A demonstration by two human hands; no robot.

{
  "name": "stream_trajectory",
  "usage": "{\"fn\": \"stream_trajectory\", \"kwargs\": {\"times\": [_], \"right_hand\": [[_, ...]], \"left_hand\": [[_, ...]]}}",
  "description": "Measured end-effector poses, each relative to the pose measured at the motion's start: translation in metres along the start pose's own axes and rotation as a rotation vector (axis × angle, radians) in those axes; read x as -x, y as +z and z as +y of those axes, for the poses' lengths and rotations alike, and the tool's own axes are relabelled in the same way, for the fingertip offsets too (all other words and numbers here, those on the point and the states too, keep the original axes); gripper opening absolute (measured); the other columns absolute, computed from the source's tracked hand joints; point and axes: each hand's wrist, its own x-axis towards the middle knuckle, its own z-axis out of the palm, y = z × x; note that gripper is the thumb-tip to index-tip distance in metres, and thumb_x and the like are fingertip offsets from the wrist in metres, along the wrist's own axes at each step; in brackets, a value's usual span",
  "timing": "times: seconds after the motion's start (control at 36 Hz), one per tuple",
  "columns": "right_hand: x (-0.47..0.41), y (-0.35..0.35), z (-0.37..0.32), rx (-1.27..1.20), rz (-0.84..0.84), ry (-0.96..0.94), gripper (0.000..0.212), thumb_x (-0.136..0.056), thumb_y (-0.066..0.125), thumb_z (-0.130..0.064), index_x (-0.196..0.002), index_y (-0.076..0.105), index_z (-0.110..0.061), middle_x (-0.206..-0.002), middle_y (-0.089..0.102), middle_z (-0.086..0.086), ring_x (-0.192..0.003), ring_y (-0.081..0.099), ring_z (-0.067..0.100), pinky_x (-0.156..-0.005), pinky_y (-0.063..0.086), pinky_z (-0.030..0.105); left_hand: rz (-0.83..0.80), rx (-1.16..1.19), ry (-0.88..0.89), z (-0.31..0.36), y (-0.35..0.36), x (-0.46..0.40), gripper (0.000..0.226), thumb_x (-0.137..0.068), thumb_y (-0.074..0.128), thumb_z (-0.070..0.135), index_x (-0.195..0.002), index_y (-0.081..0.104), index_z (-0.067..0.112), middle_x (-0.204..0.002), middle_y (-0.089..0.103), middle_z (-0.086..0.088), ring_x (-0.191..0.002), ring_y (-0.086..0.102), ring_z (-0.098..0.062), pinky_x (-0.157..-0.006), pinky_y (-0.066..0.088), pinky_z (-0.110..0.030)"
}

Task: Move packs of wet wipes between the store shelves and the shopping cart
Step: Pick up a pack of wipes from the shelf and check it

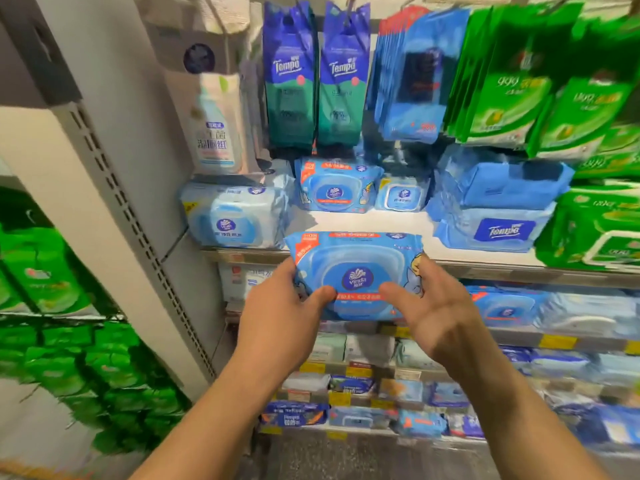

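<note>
A blue pack of wet wipes (355, 271) with a round lid and a dark blue logo is held upright in front of the white shelf (374, 223). My left hand (277, 313) grips its left edge, thumb on the front. My right hand (440, 313) grips its right edge, thumb pressed on the front as well. The pack hovers at the shelf's front lip. A matching pack (334, 188) stands at the back of the same shelf, with a smaller one (403, 194) beside it.
A pale blue pack (230, 220) sits left on the shelf, and stacked Tempo packs (491, 209) and green packs (595, 230) sit right. Hanging pouches (313, 74) fill the rack above. Lower shelves (381, 386) hold more packs. A grey upright (117, 188) stands left.
</note>
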Motion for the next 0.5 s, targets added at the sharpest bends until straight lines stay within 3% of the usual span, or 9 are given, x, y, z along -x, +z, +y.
{"fn": "stream_trajectory", "kwargs": {"times": [0.08, 0.17, 0.22, 0.31, 0.36, 0.5], "right_hand": [[-0.017, 0.004, -0.002, -0.066, 0.056, -0.064, 0.020, -0.091, 0.073, -0.012, -0.103, 0.061, -0.024, -0.106, 0.074, -0.013, -0.086, 0.065, -0.012, -0.074, 0.046, 0.004], [-0.031, 0.011, -0.007, -0.025, 0.128, -0.118, 0.033, -0.090, 0.074, -0.018, -0.118, 0.060, -0.027, -0.114, 0.072, -0.015, -0.104, 0.068, 0.003, -0.090, 0.055, 0.029], [-0.039, 0.015, -0.014, 0.030, 0.175, -0.120, 0.035, -0.088, 0.075, -0.021, -0.117, 0.058, -0.033, -0.109, 0.070, -0.024, -0.101, 0.064, -0.009, -0.087, 0.052, 0.020], [-0.049, 0.021, -0.026, 0.037, 0.209, -0.103, 0.043, -0.088, 0.075, -0.015, -0.096, 0.046, -0.046, -0.091, 0.053, -0.042, -0.079, 0.050, -0.034, -0.066, 0.038, -0.004], [-0.056, 0.024, -0.032, 0.027, 0.215, -0.088, 0.046, -0.088, 0.074, -0.012, -0.093, 0.044, -0.046, -0.086, 0.051, -0.037, -0.072, 0.050, -0.032, -0.061, 0.036, -0.004], [-0.079, 0.029, -0.024, -0.003, 0.288, -0.094, 0.047, -0.086, 0.076, -0.009, -0.122, 0.052, -0.029, -0.095, 0.059, -0.029, -0.075, 0.057, -0.022, -0.060, 0.040, -0.001]], "left_hand": [[0.011, 0.014, 0.007, 0.001, 0.002, -0.023, 0.031, -0.088, 0.074, 0.038, -0.116, 0.061, 0.034, -0.087, 0.064, 0.020, -0.083, 0.060, -0.010, -0.058, 0.039, -0.017], [0.019, 0.034, 0.040, -0.001, 0.006, -0.047, 0.035, -0.089, 0.074, 0.037, -0.120, 0.060, 0.030, -0.100, 0.073, 0.010, -0.091, 0.065, -0.018, -0.061, 0.040, -0.029], [0.012, 0.057, 0.046, -0.003, 0.007, -0.062, 0.035, -0.089, 0.074, 0.036, -0.120, 0.059, 0.028, -0.100, 0.071, 0.010, -0.093, 0.065, -0.018, -0.066, 0.040, -0.030], [-0.011, 0.114, 0.022, -0.007, 0.010, -0.082, 0.031, -0.090, 0.074, 0.033, -0.114, 0.054, 0.028, -0.091, 0.062, 0.019, -0.090, 0.061, -0.013, -0.063, 0.040, -0.023], [-0.015, 0.139, 0.013, -0.011, 0.014, -0.094, 0.036, -0.089, 0.075, 0.032, -0.117, 0.055, 0.025, -0.103, 0.069, 0.011, -0.100, 0.066, -0.019, -0.069, 0.042, -0.027], [0.005, 0.225, 0.050, -0.012, 0.026, -0.118, 0.047, -0.087, 0.077, 0.022, -0.128, 0.054, 0.021, -0.115, 0.070, 0.007, -0.105, 0.067, -0.017, -0.068, 0.035, -0.016]]}}
